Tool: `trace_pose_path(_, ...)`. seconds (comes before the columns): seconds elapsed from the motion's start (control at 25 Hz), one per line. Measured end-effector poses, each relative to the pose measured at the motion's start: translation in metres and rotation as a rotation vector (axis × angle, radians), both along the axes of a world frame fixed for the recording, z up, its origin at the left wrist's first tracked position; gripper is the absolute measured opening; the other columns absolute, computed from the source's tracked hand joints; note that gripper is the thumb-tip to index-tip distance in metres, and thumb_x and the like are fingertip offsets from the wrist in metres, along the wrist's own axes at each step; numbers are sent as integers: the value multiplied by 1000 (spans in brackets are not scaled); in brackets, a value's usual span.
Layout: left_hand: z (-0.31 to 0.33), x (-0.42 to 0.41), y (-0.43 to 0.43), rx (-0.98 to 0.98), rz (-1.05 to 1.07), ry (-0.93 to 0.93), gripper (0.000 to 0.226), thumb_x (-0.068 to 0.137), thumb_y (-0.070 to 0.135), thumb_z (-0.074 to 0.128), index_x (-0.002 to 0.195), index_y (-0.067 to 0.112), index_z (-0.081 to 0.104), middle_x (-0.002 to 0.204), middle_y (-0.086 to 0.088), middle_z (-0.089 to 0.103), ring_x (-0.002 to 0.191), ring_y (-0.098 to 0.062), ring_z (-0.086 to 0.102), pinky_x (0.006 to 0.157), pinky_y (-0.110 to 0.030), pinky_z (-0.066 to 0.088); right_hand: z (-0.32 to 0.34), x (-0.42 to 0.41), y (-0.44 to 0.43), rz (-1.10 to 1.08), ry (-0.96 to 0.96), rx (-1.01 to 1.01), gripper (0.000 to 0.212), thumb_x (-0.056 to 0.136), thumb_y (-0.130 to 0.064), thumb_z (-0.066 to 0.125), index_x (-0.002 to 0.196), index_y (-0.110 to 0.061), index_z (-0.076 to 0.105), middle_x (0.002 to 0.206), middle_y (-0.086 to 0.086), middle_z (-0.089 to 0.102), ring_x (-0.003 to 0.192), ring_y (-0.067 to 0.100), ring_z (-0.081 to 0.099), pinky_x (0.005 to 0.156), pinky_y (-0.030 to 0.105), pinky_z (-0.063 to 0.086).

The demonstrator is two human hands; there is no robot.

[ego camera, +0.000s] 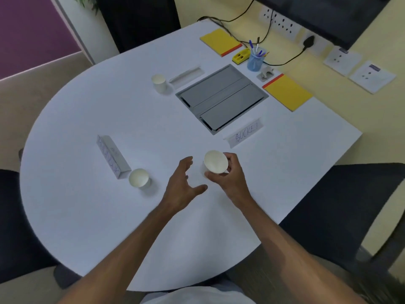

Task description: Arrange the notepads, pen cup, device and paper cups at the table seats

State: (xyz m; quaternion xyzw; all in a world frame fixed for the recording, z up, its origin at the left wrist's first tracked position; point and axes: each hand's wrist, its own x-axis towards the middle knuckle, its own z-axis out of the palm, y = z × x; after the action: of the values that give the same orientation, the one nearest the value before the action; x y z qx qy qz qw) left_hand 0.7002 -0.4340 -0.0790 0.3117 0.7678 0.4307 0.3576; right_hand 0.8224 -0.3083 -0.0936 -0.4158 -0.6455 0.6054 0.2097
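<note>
Paper cups are the things in hand at this moment, seen from the single head view. Taking the grey cable hatch point(221, 98) sunk in the white table point(87, 216) as the landmark: the right hand point(230, 175) is on the near side of the hatch, closed around a paper cup point(215, 164) that is tipped so its pale interior faces the camera; whether its base touches the table cannot be told. The left hand point(186, 185) hovers just beside it, fingers spread wide, holding nothing.

A second cup point(139, 178) stands upright near and to the left of the hatch, touching the end of a folded name card point(112, 156). A third cup point(158, 82) stands on the hatch's far-left side. Another name card point(245, 133) sits just on the near-right side of the hatch. Beyond the hatch are a blue pen cup point(255, 60), a yellow device point(241, 55) and two yellow notepads point(221, 41) point(288, 92).

The cup looks light and thin-walled, so it likely crushes easily; a gentle hold around the side wall suits it best.
</note>
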Motion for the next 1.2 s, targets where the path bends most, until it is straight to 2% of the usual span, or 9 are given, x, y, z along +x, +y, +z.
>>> trace_pose_path(0.16,-18,1,29,-76,44,62,88,76,30,83,148,22,32,151,0,42,136,-15,42,111,-39,41,-40,-1,55,-21,-177,117,71,68,-25,90,125,-21,48,118,-4,60,105,19,58,87,34,56)
trace_pose_path(0.32,-35,1,48,-155,27,135,80,82,34,77,148,21,33,151,0,41,135,-16,43,110,-41,42,-83,-14,90,17,-283,183,73,69,-21,89,128,-16,47,123,5,60,109,26,58,88,39,55)
trace_pose_path(0.56,-50,-2,55,-210,52,141,77,82,31,77,146,18,36,147,-2,46,130,-16,48,104,-36,45,-125,-28,116,5,-348,202,75,68,-10,87,132,-13,49,129,9,59,116,30,56,90,29,46)
trace_pose_path(0.84,-60,-3,61,-249,80,132,77,82,31,77,145,18,36,145,-4,48,130,-18,48,104,-40,45,-138,-32,122,54,-354,193,78,69,-8,87,135,-15,45,131,9,59,118,28,56,88,24,45)
trace_pose_path(0.92,-60,-2,62,-257,85,132,77,82,31,77,145,18,36,145,-3,48,130,-18,48,104,-39,45,-137,-32,123,63,-359,177,83,70,-9,87,140,-14,42,136,9,57,122,29,54,95,30,49)
trace_pose_path(1.04,-62,-2,61,-253,87,139,77,82,31,77,145,18,36,145,-3,48,129,-18,49,104,-40,45,-135,-27,125,106,-383,132,96,70,-8,85,149,-13,31,146,11,47,131,30,48,109,41,45)
trace_pose_path(1.2,-61,0,53,-246,78,146,76,83,31,77,145,18,35,144,-3,48,130,-18,48,104,-38,45,-129,-8,126,122,-416,91,98,71,0,76,153,-15,24,136,12,47,124,29,50,103,40,46)
